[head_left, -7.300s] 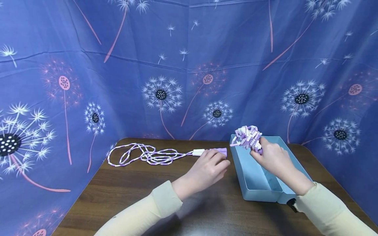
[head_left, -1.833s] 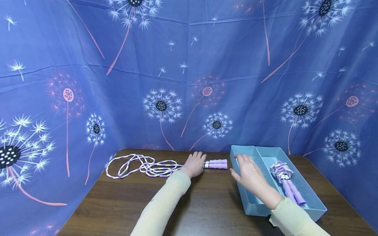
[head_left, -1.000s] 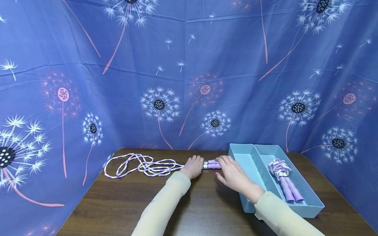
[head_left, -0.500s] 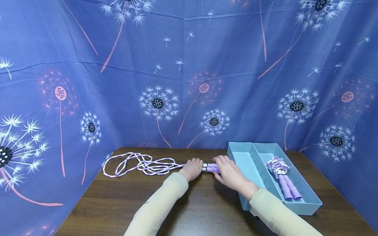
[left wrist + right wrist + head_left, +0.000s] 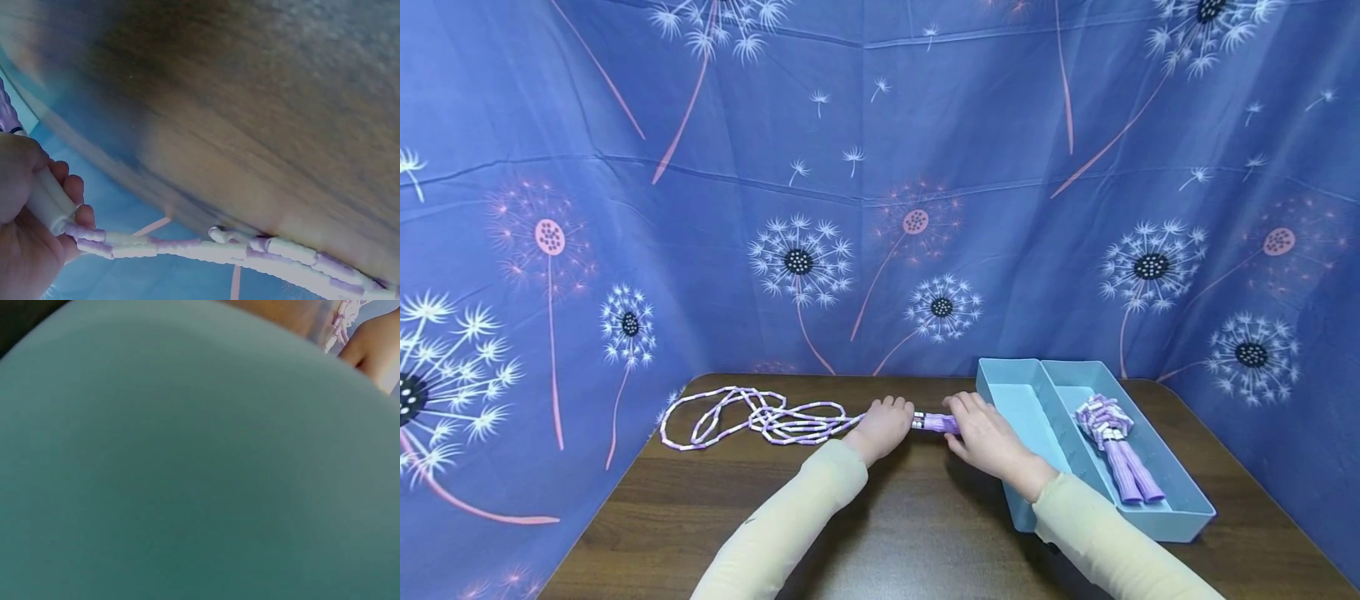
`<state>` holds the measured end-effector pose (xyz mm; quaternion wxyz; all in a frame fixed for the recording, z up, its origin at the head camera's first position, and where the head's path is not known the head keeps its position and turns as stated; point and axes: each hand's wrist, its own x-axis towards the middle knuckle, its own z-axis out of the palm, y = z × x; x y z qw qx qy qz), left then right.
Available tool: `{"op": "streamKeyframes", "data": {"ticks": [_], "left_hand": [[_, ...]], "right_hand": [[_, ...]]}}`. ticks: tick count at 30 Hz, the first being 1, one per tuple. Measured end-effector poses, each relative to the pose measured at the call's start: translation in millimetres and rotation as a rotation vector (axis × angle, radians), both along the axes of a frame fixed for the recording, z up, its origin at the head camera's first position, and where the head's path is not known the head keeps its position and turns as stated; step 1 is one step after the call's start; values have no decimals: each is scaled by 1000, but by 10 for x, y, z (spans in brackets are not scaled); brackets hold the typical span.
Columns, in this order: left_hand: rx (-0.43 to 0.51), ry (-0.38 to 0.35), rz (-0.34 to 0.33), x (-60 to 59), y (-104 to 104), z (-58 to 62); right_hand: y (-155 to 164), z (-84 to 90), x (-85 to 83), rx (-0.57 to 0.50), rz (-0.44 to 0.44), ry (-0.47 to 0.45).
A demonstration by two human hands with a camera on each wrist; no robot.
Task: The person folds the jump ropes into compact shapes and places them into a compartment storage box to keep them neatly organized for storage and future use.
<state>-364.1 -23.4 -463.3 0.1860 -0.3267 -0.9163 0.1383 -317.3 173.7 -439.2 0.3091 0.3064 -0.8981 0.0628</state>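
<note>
Rope [image 5: 769,414], beaded, purple and white, loosely looped on wooden table [image 5: 700,500]. Left hand [image 5: 882,427], fingers curled round white part of handles [image 5: 938,422]. Right hand [image 5: 988,437], fingers and thumb round purple end. Blue tray [image 5: 1022,404]: second rope [image 5: 1122,460], bundled, in right-hand compartment.

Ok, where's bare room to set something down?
Bare table lies in front of the loose rope, left of the left sleeve, and between that and the right sleeve. In the blue tray, the visible part of the left compartment looks empty. Crowded: around the left hand and right hand, and the right compartment with the bundled rope.
</note>
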Motion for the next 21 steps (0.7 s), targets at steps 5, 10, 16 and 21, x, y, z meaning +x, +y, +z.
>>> {"op": "streamKeyframes", "data": {"ticks": [5, 10, 16, 21], "left_hand": [[18, 47, -7, 79, 0, 84], [10, 112, -16, 183, 16, 171], [3, 216, -28, 328, 31, 264], [6, 304, -48, 482, 36, 354]], "right_hand": [[-8, 23, -2, 10, 4, -8], [-30, 56, 13, 22, 3, -25], [-61, 90, 51, 60, -8, -42], [-71, 114, 86, 90, -22, -38]]}}
